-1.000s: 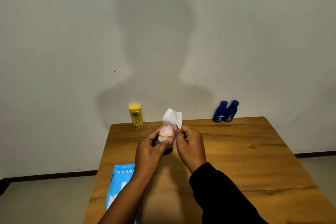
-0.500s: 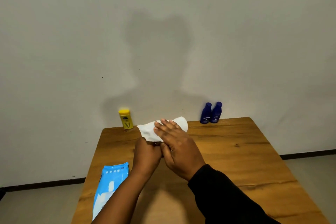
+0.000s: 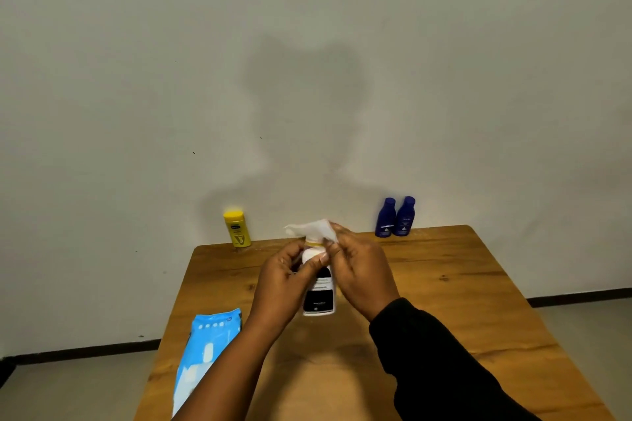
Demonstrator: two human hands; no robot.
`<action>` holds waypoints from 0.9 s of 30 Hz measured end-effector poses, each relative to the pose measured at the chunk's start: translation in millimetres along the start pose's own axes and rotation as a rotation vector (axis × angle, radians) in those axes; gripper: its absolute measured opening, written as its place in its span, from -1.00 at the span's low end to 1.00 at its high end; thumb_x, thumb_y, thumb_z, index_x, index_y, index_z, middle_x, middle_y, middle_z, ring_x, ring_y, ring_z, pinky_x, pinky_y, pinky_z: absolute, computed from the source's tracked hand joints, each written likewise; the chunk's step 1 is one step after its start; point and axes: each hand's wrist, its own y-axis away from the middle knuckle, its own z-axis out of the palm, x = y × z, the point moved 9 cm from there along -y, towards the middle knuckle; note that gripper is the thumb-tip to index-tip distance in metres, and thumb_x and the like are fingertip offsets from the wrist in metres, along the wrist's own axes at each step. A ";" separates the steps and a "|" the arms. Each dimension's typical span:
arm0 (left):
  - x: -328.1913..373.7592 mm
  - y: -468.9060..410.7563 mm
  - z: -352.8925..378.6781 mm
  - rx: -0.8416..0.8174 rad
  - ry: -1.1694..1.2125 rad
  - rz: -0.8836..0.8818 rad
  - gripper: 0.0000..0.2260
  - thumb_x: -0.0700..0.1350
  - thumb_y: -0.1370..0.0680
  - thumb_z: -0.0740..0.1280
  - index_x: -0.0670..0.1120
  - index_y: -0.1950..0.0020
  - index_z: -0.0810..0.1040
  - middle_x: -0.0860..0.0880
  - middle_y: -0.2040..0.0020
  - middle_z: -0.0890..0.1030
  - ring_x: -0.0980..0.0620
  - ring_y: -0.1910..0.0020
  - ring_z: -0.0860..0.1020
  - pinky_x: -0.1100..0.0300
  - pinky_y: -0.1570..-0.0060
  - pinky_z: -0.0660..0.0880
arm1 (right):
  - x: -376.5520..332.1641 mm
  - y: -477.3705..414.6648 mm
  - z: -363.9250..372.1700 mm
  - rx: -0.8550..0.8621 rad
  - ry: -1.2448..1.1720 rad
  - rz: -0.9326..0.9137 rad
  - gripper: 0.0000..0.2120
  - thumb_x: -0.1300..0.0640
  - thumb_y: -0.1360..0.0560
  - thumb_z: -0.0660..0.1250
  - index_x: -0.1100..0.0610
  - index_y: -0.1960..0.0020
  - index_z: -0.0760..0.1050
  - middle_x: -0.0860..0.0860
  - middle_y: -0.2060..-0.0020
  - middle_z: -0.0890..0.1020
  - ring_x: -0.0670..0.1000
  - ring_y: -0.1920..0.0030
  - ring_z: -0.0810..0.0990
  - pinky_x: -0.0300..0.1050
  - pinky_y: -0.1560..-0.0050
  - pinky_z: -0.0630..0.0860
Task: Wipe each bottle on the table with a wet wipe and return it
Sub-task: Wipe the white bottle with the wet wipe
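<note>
A white bottle (image 3: pixel 319 297) with a black label is held upright above the middle of the wooden table (image 3: pixel 444 301). My left hand (image 3: pixel 284 280) grips its upper body, thumb across the front. My right hand (image 3: pixel 359 267) pinches a white wet wipe (image 3: pixel 313 227) that drapes over the bottle's top, hiding the cap. A yellow bottle (image 3: pixel 236 228) stands at the table's back left edge. Two dark blue bottles (image 3: pixel 395 217) stand side by side at the back, right of centre.
A light blue pack of wet wipes (image 3: pixel 201 349) lies on the table's front left, close to the left edge. A plain white wall rises right behind the table. Grey floor shows on both sides.
The bottle is now upright with its black label facing me. The wipe has gone from spread flat under my right hand to bunched over the bottle's top.
</note>
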 end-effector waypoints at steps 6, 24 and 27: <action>-17.6 -1.1 -3.1 0.108 0.396 -0.339 -0.78 0.03 -0.58 0.31 -0.08 -0.02 0.65 -0.09 0.18 0.71 -0.01 0.28 0.68 0.19 0.36 0.57 | 29.9 -2.5 -7.9 0.116 -0.388 0.259 -0.74 0.08 -0.62 0.22 0.19 0.08 0.61 0.13 0.26 0.65 0.09 0.23 0.61 0.02 0.20 0.58; -47.4 17.1 15.1 0.086 0.938 -0.827 -0.61 -0.07 -0.70 0.01 -0.25 0.16 0.46 -0.19 0.49 0.59 -0.08 0.58 0.58 0.15 0.62 0.53 | -40.6 37.1 18.8 -0.146 -0.193 -0.196 -0.58 0.08 -0.61 0.12 0.08 -0.45 0.38 -0.03 -0.44 0.42 -0.10 -0.48 0.29 -0.04 -0.48 0.26; -31.7 10.3 32.7 -0.085 0.888 -0.758 -0.77 -0.05 -0.58 0.26 -0.21 -0.06 0.53 -0.11 0.18 0.56 0.00 0.33 0.55 0.18 0.35 0.52 | -19.3 13.9 13.6 -0.138 -0.138 -0.084 -0.60 0.07 -0.62 0.13 0.08 -0.44 0.39 -0.01 -0.44 0.41 -0.10 -0.48 0.29 0.03 -0.48 0.27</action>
